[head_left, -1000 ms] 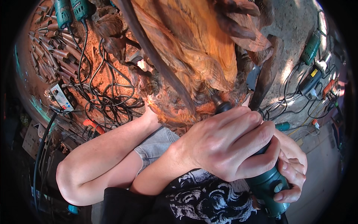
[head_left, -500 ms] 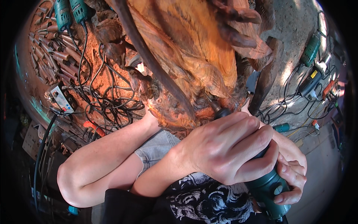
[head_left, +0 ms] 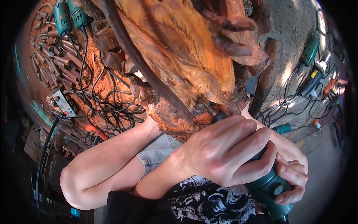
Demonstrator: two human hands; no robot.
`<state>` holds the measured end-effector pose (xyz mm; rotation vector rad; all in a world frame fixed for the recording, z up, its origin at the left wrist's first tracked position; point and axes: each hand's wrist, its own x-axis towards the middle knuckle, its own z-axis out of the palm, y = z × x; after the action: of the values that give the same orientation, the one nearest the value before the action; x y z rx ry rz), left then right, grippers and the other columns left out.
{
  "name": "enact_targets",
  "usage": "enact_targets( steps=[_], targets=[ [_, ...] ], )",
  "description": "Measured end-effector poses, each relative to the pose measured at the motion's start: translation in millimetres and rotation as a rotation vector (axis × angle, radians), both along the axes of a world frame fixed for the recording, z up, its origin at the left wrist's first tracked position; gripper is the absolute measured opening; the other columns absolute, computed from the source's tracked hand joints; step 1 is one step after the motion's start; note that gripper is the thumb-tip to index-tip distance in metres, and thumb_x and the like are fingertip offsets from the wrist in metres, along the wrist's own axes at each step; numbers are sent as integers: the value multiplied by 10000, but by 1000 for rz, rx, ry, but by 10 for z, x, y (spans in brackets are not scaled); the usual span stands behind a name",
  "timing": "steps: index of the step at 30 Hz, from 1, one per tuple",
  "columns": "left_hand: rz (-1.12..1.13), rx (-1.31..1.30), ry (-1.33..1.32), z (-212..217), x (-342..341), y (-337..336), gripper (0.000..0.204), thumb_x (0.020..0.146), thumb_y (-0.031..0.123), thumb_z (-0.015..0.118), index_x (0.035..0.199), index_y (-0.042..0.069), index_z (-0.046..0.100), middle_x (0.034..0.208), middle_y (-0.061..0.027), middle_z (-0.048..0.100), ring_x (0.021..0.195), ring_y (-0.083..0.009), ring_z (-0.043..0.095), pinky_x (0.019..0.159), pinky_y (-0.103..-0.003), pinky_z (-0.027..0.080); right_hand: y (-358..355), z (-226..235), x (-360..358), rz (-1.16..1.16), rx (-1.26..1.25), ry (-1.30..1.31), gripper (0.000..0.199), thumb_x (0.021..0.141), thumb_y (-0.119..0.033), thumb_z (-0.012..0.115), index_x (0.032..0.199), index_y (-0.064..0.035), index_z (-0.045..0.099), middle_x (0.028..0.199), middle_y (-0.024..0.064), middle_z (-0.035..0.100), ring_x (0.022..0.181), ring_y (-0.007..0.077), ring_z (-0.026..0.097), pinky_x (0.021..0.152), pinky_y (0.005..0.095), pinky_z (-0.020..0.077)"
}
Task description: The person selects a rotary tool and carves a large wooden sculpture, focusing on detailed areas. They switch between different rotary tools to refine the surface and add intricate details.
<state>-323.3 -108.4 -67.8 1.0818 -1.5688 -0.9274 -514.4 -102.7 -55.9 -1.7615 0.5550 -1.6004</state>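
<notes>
A large carved piece of orange-brown wood (head_left: 186,41), with curling grain and dark branch-like parts, fills the top and middle. My left hand (head_left: 231,151) is wrapped round the front part of a green die grinder (head_left: 266,190). Around the rear of the grinder's body my right hand (head_left: 292,181) is closed, partly hidden behind the tool. The grinder's dark nose (head_left: 217,115) points up and left. Its thin bit (head_left: 206,104) reaches a recess at the near end of the carving; the exact contact is too small to make out.
Left of the carving lie tangled black cables (head_left: 108,108), a control box (head_left: 63,102) and many loose carving tools (head_left: 56,56). Two green power tools (head_left: 63,18) sit at the upper left. More power tools (head_left: 310,50) and cords lie at right. My bent leg (head_left: 100,164) is below.
The carving appears shifted slightly left in the view. The grinder's nose has moved a little left and down, and less of the bit shows. Both hands keep their grip.
</notes>
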Motion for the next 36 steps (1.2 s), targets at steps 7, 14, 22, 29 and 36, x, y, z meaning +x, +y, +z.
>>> enact_targets(
  steps=[7, 14, 22, 29, 36],
  targets=[
    [-2, -11, 19, 15, -18, -1, 186, 696, 161, 703, 850, 60, 723, 920, -106, 680, 683, -198, 661, 567, -312, 563, 0, 14, -67, 24, 24, 11, 461, 774, -319, 852, 1092, -63, 637, 910, 263, 633, 689, 287, 699, 620, 308, 599],
    [-4, -29, -29, 2, -2, -1, 181, 697, 141, 702, 857, 60, 729, 929, -114, 684, 683, -198, 662, 570, -312, 570, -11, 30, -58, 45, 35, 0, 420, 791, -266, 817, 1100, -39, 646, 906, 301, 639, 699, 329, 710, 633, 353, 612],
    [-4, 14, 8, 23, -12, 20, 176, 682, 101, 731, 853, 62, 727, 931, -105, 682, 696, -202, 666, 576, -316, 576, -41, 10, -94, 86, 47, -11, 376, 810, -206, 776, 1110, -12, 656, 902, 345, 646, 710, 377, 723, 649, 404, 626],
    [-7, -4, -1, 45, -9, -5, 162, 699, 96, 731, 858, 69, 726, 936, -98, 678, 719, -204, 672, 591, -314, 575, -120, 12, -107, 140, 55, -18, 343, 827, -153, 741, 1118, 12, 665, 898, 384, 652, 721, 419, 735, 662, 449, 639],
    [-49, 2, -67, 80, -14, -8, 159, 728, 126, 715, 876, 68, 723, 961, -101, 676, 722, -196, 664, 605, -305, 568, -143, 101, -205, 209, 108, 10, 315, 844, -100, 705, 1126, 36, 674, 894, 422, 658, 731, 461, 747, 676, 494, 651]
  ],
)
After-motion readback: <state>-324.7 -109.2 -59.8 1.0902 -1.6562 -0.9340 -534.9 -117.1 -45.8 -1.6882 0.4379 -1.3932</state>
